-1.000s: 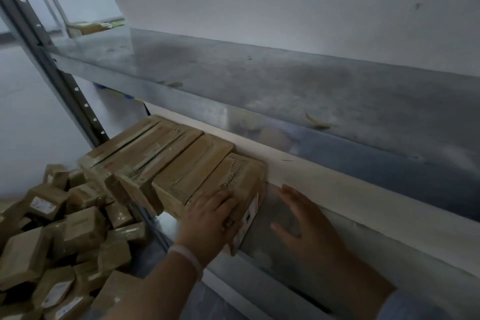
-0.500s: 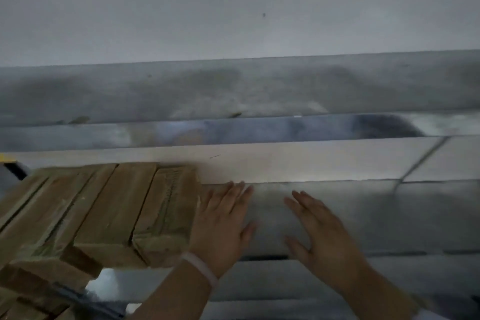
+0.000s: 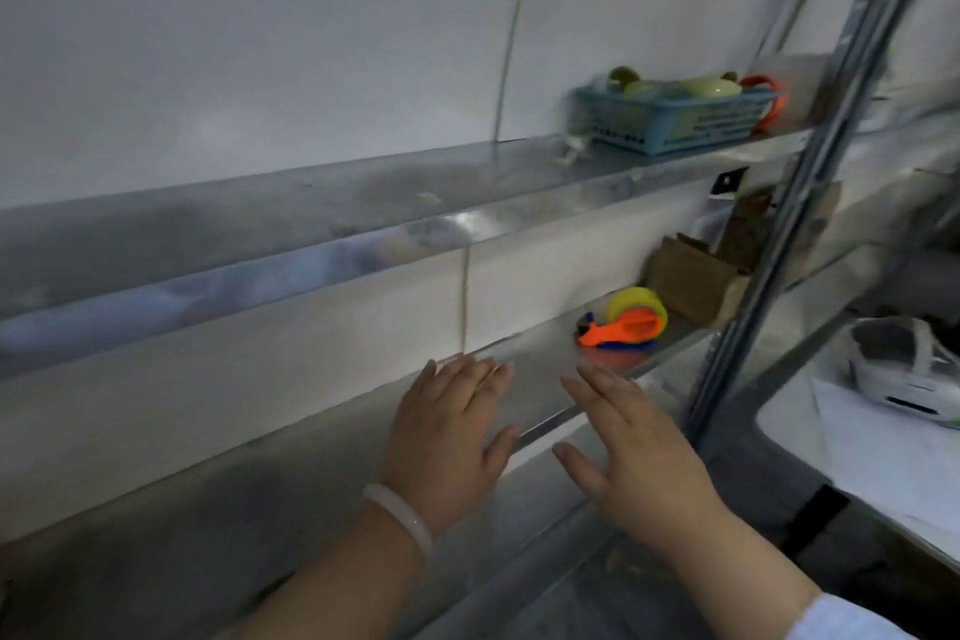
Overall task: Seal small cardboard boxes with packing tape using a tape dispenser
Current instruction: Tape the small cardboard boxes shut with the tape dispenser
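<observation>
An orange and blue tape dispenser (image 3: pixel 623 325) with a yellowish tape roll lies on the lower metal shelf (image 3: pixel 524 379), to the right of my hands. My left hand (image 3: pixel 447 437), with a pale bracelet on the wrist, hovers flat over the shelf with fingers spread and nothing in it. My right hand (image 3: pixel 634 457) is beside it, also flat and empty, closer to the dispenser. A brown cardboard box (image 3: pixel 691 281) stands behind the dispenser at the shelf's right end. The row of sealed boxes is out of view.
The upper metal shelf (image 3: pixel 363 224) carries a blue plastic basket (image 3: pixel 675 117) with rounded items and an orange tape dispenser. A slotted steel upright (image 3: pixel 810 182) bounds the rack at right. Beyond it a white surface (image 3: pixel 883 457) holds papers and a white device (image 3: pixel 909 369).
The view has swung right: the row of cardboard boxes has left the frame and the tape dispenser has come into view. My left hand is off the boxes; both hands stay flat and empty.
</observation>
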### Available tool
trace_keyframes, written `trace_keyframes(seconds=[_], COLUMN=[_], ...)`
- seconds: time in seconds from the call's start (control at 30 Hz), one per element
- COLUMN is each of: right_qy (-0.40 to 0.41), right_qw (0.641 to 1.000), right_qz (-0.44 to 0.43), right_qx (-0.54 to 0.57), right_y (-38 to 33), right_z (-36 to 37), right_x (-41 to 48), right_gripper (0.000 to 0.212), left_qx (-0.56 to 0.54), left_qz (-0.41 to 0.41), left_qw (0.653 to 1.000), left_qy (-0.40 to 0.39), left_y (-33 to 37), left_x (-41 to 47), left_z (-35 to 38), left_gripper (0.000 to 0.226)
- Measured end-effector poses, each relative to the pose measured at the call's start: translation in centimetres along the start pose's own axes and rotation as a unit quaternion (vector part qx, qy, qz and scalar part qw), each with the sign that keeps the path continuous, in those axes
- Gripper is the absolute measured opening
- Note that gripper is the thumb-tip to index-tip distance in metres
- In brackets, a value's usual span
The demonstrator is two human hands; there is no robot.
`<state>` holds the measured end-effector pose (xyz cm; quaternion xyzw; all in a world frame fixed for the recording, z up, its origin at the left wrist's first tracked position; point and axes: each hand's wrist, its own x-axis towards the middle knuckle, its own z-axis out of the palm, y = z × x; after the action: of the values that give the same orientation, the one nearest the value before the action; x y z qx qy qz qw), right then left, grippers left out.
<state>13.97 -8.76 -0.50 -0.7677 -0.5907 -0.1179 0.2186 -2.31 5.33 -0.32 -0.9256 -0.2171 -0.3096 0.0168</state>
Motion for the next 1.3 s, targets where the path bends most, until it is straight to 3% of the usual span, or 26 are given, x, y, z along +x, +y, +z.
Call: trace_keyframes(seconds=[0.27, 0.47, 0.93, 1.17, 1.3], right_qy=[-0.014, -0.003, -0.051, 0.006, -0.042], right_qw=[0.995, 0.987, 0.968, 0.960, 0.951], right_qz=[0.087, 0.151, 0.245, 0.280, 0.304], right_qx=[-0.049, -0.047, -0.003, 0.002, 0.021], right_y=[17.1, 26.5, 42.8, 48.0, 51.2], right_z=[-5.9, -6.2, 3.8, 6.4, 8.3], right_x=[-2.0, -0.3, 14.0, 20.6, 23.6], right_gripper=[0.070, 0.070, 0.073, 0.071, 0.072], left_qx=[-0.076, -0.095, -0.116, -0.171, -0.195], left_qz=[0.059, 0.097, 0.063, 0.029, -0.012], left_qw=[0.995, 0.991, 0.983, 0.975, 0.971], left_qy=[0.008, 0.013, -0.124, -0.136, -0.140], left_y=[11.9, 16.0, 11.2, 9.9, 9.2], left_x=[11.0, 18.2, 34.2, 38.1, 39.0], left_z=[9.7, 16.3, 32.9, 36.7, 38.1], left_gripper=[0.055, 0.057, 0.064, 0.062, 0.062])
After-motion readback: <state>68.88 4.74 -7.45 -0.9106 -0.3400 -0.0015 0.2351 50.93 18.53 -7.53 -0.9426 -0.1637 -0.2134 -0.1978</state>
